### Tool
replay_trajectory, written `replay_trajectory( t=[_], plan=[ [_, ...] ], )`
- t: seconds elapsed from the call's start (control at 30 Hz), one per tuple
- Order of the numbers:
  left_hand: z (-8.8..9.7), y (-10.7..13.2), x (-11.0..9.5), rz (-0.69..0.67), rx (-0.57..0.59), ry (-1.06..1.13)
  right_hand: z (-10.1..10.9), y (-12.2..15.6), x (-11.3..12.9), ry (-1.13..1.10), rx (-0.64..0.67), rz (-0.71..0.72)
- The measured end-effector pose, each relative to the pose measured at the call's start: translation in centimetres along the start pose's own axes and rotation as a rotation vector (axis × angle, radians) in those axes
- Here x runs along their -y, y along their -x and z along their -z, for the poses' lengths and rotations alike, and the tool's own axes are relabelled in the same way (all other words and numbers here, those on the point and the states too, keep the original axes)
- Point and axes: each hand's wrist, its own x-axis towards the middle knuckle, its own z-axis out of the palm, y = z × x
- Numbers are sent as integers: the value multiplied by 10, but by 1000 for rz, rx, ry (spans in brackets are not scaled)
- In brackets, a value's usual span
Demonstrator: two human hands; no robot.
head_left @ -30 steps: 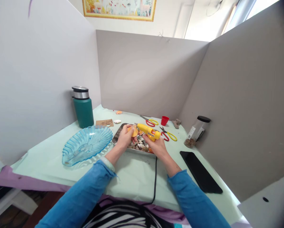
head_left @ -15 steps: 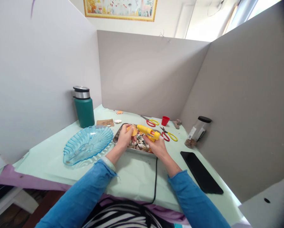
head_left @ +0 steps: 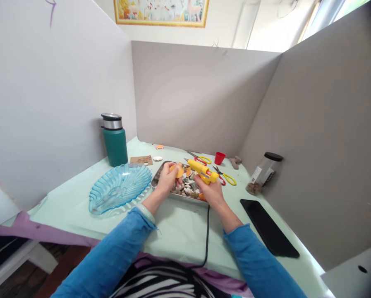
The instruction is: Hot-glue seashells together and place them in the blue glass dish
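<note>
My left hand (head_left: 167, 180) pinches an orange shell (head_left: 179, 170) above the left part of a metal tray (head_left: 179, 198). The tray holds many small seashells (head_left: 189, 189). My right hand (head_left: 210, 190) is wrapped round a yellow hot glue gun (head_left: 202, 170), whose nozzle points up and left. A small gap shows between the nozzle and the orange shell. From the glue gun a black cord (head_left: 207, 236) runs down over the front of the table.
A blue shell-shaped dish (head_left: 118, 188) and a green bottle (head_left: 115, 145) stand left. Two pairs of scissors (head_left: 229, 178) and a red cup (head_left: 219, 157) lie behind the tray. Rightward are a clear jar (head_left: 262, 174) and a black phone-like slab (head_left: 267, 227). Grey panels (head_left: 200, 91) enclose the table.
The glue gun has drawn away from the orange shell, a little to the right. The orange shell stays in my left hand. The whole view has shifted slightly.
</note>
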Motion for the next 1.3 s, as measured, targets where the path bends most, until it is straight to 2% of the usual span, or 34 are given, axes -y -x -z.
replay_trajectory(
  t=[0.1, 0.2, 0.27, 0.37, 0.47, 0.57, 0.7, 0.83, 0.9, 1.17, 1.3],
  plan=[
    [5, 1, -13, 27, 26, -25, 0, -1, 0, -37, -45, -22],
    [27, -5, -39, -7, 20, -162, 1, -1, -1, -32, -72, -29],
    [51, -11, -58, -69, -26, -387, 2, -1, -2, -19, -88, -34],
    [93, -21, -78, -120, -105, -878, 2, -2, -4, 10, -96, -37],
    [129, -23, -80, -41, -69, -1362, 1, -2, -6, -1, -88, -62],
    [151, -16, -70, 4, -23, -1614, 0, -1, -6, -63, -77, -54],
    [160, -5, -62, 31, 77, -1709, 1, -2, -4, -42, -74, -25],
    [164, -1, -65, 86, 254, -1687, 2, -2, -7, -17, -60, -46],
    [165, -2, -66, 119, 301, -1662, 2, -2, -8, -30, -51, -66],
    [165, -10, -53, 225, 164, -1718, 3, 0, -6, -20, -51, -57],
    [163, -12, -52, 267, 166, -1666, 3, -1, -8, -22, -68, -56]
  ],
)
